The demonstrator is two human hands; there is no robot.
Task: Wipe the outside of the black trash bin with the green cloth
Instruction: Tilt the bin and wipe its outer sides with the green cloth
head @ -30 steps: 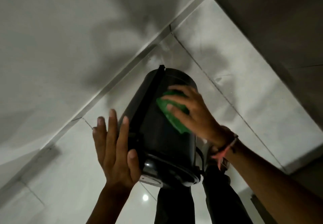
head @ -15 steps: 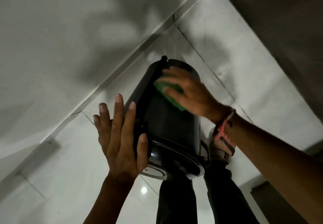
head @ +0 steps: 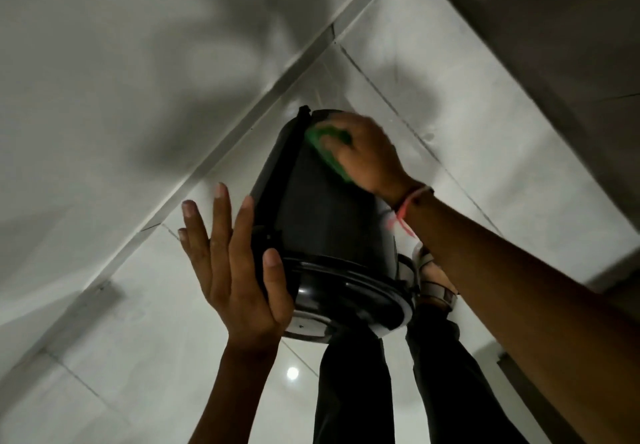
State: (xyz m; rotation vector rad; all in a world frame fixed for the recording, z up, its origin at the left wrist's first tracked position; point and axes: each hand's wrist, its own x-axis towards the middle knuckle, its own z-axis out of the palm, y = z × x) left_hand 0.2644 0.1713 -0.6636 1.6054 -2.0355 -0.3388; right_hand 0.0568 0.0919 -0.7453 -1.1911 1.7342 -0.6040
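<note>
Left hand point(head: 231, 273): fingers spread, palm flat on the bin's side, thumb at its rim. Bin point(head: 325, 221): black, tilted, held above the tiled floor point(head: 485, 152); no readable label. Cloth point(head: 329, 147): green, at the bin's far end. Right hand point(head: 367, 156): fingers together, pressing the cloth.

left hand point(head: 232, 273) flat, fingers spread; right hand point(head: 369, 156) curled, pressing.

The black bin point(head: 325, 221) is tipped over, lid end toward me, base away. The green cloth point(head: 329, 147), bunched, lies pressed against its side near the base.
</note>
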